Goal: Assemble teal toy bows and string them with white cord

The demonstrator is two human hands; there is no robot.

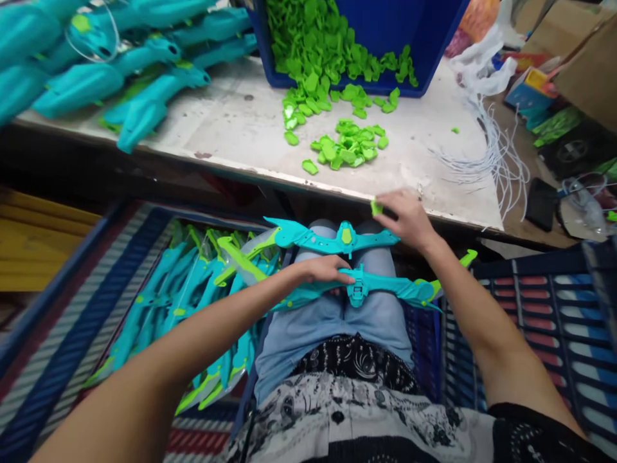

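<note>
Two teal toy bows lie across my lap. My left hand (324,269) rests closed on the nearer teal bow (380,290), gripping it just left of its centre piece. The farther teal bow (318,236) lies over my knees with a green piece in its middle. My right hand (405,217) hovers at the table's front edge and pinches a small green plastic piece (376,208) between its fingertips. A loose heap of the same green pieces (349,146) lies on the white table (231,128) just beyond.
A blue bin (385,38) full of green pieces stands at the table's back. Teal bow parts (110,71) pile at the table's left. White cords (496,154) lie at the right. A crate of finished bows (193,302) sits at my left, a blue crate (530,321) at my right.
</note>
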